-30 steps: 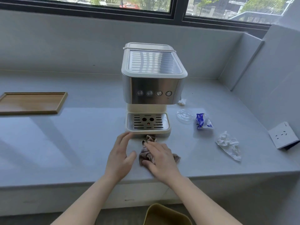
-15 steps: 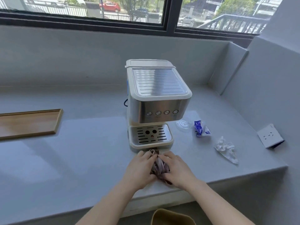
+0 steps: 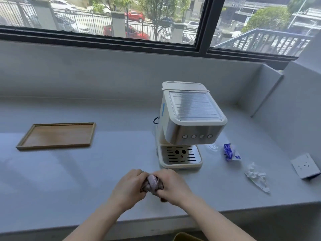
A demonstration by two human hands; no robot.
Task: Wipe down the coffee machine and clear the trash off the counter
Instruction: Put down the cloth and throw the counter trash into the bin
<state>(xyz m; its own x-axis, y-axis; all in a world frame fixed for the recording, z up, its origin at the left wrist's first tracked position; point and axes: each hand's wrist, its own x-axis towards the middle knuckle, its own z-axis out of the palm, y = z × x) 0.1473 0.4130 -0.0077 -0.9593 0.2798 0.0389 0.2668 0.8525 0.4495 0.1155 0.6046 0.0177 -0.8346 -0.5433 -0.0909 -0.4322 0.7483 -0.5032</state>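
A cream and steel coffee machine [image 3: 189, 126] stands on the grey counter [image 3: 104, 167], its drip tray facing me. Just in front of it, my left hand [image 3: 129, 187] and my right hand [image 3: 173, 186] both grip a bunched brownish cloth [image 3: 152, 183] held between them above the counter. To the right of the machine lie a clear plastic lid [image 3: 212, 147], a blue and white wrapper [image 3: 230, 152] and a crumpled white tissue [image 3: 257, 177].
A wooden tray [image 3: 57, 136] lies on the counter's left side. A white socket box [image 3: 306, 165] sits at the right wall. The rim of a yellowish bin [image 3: 186, 237] shows below the counter's front edge. A window runs along the back.
My hands gathered the cloth from the counter and bunched it between them. The view has shifted left, so the machine now sits further right.
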